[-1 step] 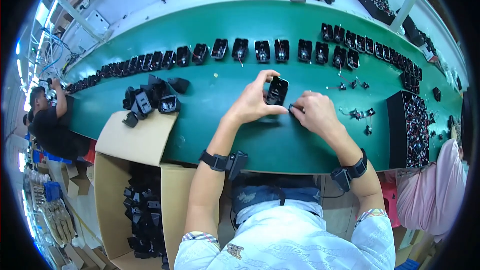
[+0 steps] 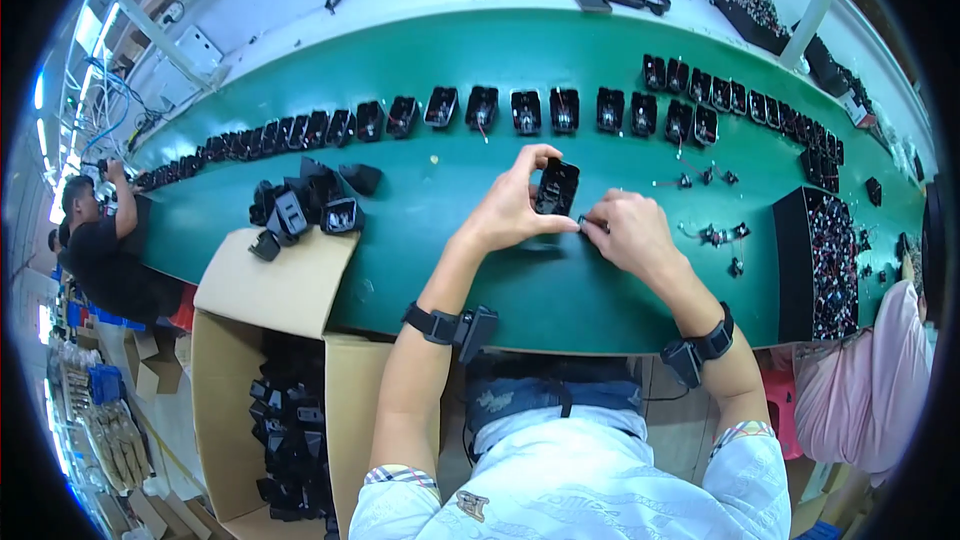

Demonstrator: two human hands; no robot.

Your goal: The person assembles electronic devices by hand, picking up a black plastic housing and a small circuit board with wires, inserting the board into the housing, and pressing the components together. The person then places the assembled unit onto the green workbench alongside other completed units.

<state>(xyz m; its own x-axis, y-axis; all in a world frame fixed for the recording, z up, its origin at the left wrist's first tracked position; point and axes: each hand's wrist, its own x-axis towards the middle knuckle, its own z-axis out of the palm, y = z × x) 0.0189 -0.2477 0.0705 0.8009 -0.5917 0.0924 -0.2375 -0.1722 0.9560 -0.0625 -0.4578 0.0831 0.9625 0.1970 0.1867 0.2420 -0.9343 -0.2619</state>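
Note:
My left hand (image 2: 512,205) grips an open black plastic housing (image 2: 556,186) by its sides, its hollow face turned up, just above the green table. Close to the housing's lower right corner is my right hand (image 2: 628,228), with thumb and fingertips pinched around a small dark part (image 2: 586,224). That part is too small and covered to name; it appears near my left thumb tip. To the right of my hands, several small wired components (image 2: 722,234) lie loose on the table.
Rows of black housings (image 2: 483,108) with wired parts inside cross the green table (image 2: 420,285). A heap of housings (image 2: 290,210) lies left, above an open carton (image 2: 225,390) of more. A black bin (image 2: 795,265) of wired components stands right. Another person (image 2: 105,240) works far left.
Almost nothing differs: the table and its things sit slightly lower in the picture. Both hands keep the same holds.

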